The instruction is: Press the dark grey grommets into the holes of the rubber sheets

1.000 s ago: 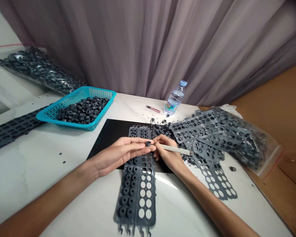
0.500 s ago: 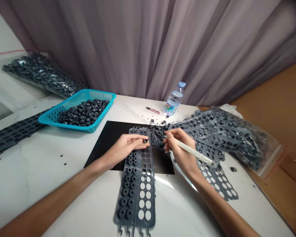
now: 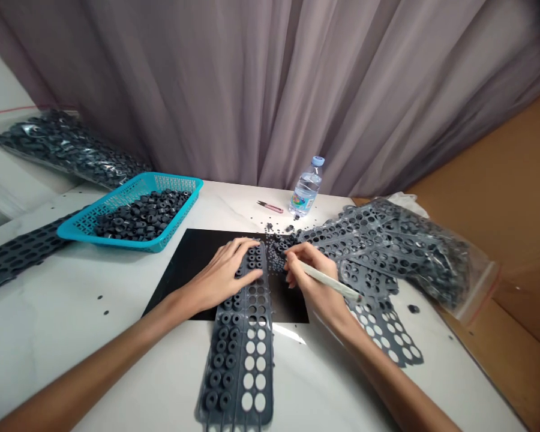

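Observation:
My left hand [image 3: 220,273] lies over the upper part of a dark grey rubber sheet [image 3: 238,366], thumb and fingers apart. Small thick rubber rings fill the sheet's left columns. Its right columns are mostly bare holes, with a few rings at the far end beside my left fingertips. My right hand [image 3: 315,279] is closed around a white pen-like tool [image 3: 335,282], just right of the sheet; the tool's working tip is hidden by the fingers. Beneath lies a black mat [image 3: 180,276].
A blue basket [image 3: 155,245] of loose rings stands at left, before a bag of rings [image 3: 67,147]. Behind the mat are thread snips [image 3: 270,207] and a water bottle [image 3: 305,192]. Punched-out sheets [image 3: 382,327] and a filled plastic bag [image 3: 450,270] occupy the right.
The ring my left fingers held is out of them, and that hand has spread over the sheet. My right hand keeps the tool. The whole view has shifted slightly.

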A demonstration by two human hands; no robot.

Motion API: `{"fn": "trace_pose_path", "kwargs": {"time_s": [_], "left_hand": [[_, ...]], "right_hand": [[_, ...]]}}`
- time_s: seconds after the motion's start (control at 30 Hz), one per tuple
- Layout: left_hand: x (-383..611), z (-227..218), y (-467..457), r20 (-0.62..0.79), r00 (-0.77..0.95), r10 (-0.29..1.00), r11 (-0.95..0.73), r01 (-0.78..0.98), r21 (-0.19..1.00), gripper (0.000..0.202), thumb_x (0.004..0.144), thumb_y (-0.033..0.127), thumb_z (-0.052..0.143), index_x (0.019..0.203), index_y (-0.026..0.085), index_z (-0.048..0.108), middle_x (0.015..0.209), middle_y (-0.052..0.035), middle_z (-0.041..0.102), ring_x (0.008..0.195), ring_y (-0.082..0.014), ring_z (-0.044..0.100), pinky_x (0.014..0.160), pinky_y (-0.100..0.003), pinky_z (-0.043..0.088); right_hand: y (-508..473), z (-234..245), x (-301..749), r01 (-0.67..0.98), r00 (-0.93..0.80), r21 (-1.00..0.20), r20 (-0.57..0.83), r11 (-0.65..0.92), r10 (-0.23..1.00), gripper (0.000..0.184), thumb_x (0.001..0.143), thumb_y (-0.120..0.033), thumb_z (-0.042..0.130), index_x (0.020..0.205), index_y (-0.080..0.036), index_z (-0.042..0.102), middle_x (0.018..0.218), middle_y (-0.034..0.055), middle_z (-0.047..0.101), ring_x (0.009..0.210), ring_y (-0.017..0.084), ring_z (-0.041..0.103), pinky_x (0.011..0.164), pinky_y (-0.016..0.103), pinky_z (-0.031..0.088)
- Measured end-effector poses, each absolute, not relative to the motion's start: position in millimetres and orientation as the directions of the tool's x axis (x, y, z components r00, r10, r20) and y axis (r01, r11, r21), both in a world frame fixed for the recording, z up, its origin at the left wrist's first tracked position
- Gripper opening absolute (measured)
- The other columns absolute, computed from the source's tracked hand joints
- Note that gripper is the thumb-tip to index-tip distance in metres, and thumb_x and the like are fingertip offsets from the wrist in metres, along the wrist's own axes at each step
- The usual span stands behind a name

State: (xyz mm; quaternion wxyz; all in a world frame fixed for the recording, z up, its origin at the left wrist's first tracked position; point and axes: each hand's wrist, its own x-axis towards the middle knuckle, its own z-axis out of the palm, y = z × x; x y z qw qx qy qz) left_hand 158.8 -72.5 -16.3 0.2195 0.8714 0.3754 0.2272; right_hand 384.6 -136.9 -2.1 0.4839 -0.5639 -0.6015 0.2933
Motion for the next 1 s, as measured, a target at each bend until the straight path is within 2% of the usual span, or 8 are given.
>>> {"fn": "trace_pose_path", "kwargs": {"time_s": [0.2,0.37,0.47,0.53,0.6,0.7,0.83,1.0], "left_hand": [[134,-39,-81,0.072,0.636,0.768,-0.585,0.652,0.483,0.093,0.092,0.072,0.054,0.165,0.027,0.017,0.173,-0.0114,0.017,0.160,-0.0358,0.013,0.128,-0.055,0.019],[118,-30,-68,0.017,0.667,0.745,-0.589,0.646,0.486,0.101,0.091,0.075,0.053,0.167,0.028,0.005,0.176,-0.0104,0.004,0.160,-0.0345,0.011,0.127,-0.053,0.023],[105,-21,-67,0.083,0.555,0.828,-0.536,0.737,0.413,0.111,0.083,0.080,0.059,0.164,0.019,0.015,0.172,-0.0179,0.017,0.157,-0.0384,0.019,0.124,-0.053,0.027],[99,-18,-69,0.130,0.436,0.891,-0.452,0.815,0.364,0.100,0.081,0.082,0.059,0.151,0.013,0.040,0.155,-0.0226,0.043,0.145,-0.0412,0.038,0.117,-0.054,0.035],[97,-19,-71,0.125,0.365,0.923,-0.385,0.850,0.359,0.078,0.082,0.081,0.057,0.123,0.015,0.058,0.126,-0.0182,0.060,0.123,-0.0390,0.055,0.106,-0.052,0.043],[100,-24,-73,0.077,0.365,0.928,-0.361,0.826,0.433,0.056,0.082,0.075,0.062,0.097,0.021,0.058,0.102,-0.0085,0.062,0.103,-0.0330,0.059,0.093,-0.047,0.047],[110,-28,-75,0.045,0.434,0.900,-0.365,0.693,0.622,0.029,0.088,0.051,0.064,0.090,0.024,0.053,0.097,-0.0030,0.060,0.095,-0.0261,0.059,0.086,-0.038,0.046],[116,-21,-84,0.058,0.448,0.892,-0.350,0.605,0.715,0.013,0.097,0.036,0.052,0.100,0.026,0.045,0.087,0.0030,0.059,0.069,-0.0170,0.056,0.067,-0.029,0.044]], "right_hand": [[-133,-17,373,0.343,-0.105,-0.927,0.123,0.152,0.987,0.020,0.101,-0.037,0.057,0.098,-0.020,0.067,0.073,-0.0011,0.066,0.060,0.014,0.064,0.060,0.025,0.053],[-131,-21,371,0.397,-0.154,-0.894,0.158,0.207,0.975,0.022,0.099,-0.039,0.064,0.100,-0.020,0.073,0.091,0.0039,0.071,0.074,0.016,0.068,0.070,0.028,0.054],[-135,-14,368,0.491,-0.171,-0.824,0.226,0.282,0.959,0.020,0.101,-0.037,0.062,0.097,-0.021,0.074,0.097,0.0051,0.069,0.084,0.018,0.067,0.076,0.029,0.053],[-140,-8,364,0.532,-0.201,-0.779,0.266,0.333,0.943,0.019,0.102,-0.035,0.060,0.099,-0.021,0.073,0.099,0.0055,0.068,0.087,0.018,0.066,0.078,0.030,0.052],[-143,-3,360,0.556,-0.225,-0.746,0.290,0.366,0.930,0.019,0.104,-0.034,0.058,0.100,-0.021,0.072,0.099,0.0058,0.066,0.089,0.018,0.065,0.080,0.030,0.053],[-144,-4,357,0.605,-0.253,-0.686,0.314,0.403,0.915,0.025,0.108,-0.035,0.049,0.101,-0.022,0.069,0.100,0.0056,0.066,0.091,0.019,0.064,0.085,0.034,0.055],[-143,-14,360,0.745,-0.246,-0.481,0.447,0.463,0.860,0.029,0.110,-0.029,0.040,0.105,-0.024,0.068,0.115,0.0098,0.062,0.113,0.026,0.056,0.099,0.045,0.054],[-136,4,356,0.775,-0.491,-0.146,0.473,0.615,0.732,0.040,0.108,-0.019,0.043,0.147,-0.021,0.051,0.148,0.0171,0.047,0.131,0.031,0.044,0.104,0.049,0.053]]}}
